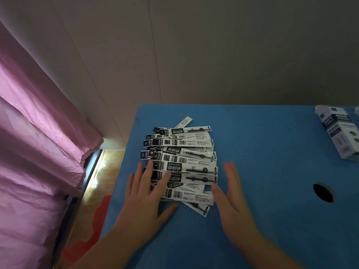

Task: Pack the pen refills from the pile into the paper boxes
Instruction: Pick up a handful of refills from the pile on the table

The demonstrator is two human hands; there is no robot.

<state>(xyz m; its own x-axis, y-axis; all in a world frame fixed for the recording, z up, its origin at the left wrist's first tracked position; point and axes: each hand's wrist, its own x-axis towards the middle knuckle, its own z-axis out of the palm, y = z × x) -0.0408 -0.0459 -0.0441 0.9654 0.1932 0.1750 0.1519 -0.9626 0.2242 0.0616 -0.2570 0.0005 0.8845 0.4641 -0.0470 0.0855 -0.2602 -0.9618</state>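
A pile of pen refills point(186, 152) in black-and-white sleeves lies fanned out on the blue table point(262, 152), left of its middle. My left hand point(145, 197) rests flat with spread fingers on the pile's near left end. My right hand point(231, 195) stands on edge just right of the pile, fingers straight and together, holding nothing. A white and dark-blue paper box point(340, 131) lies at the table's far right edge.
A round dark hole point(323, 192) is cut in the table top on the right. A pink curtain point(38, 152) hangs at the left beside a dark rail and wooden floor. A pale wall runs behind the table.
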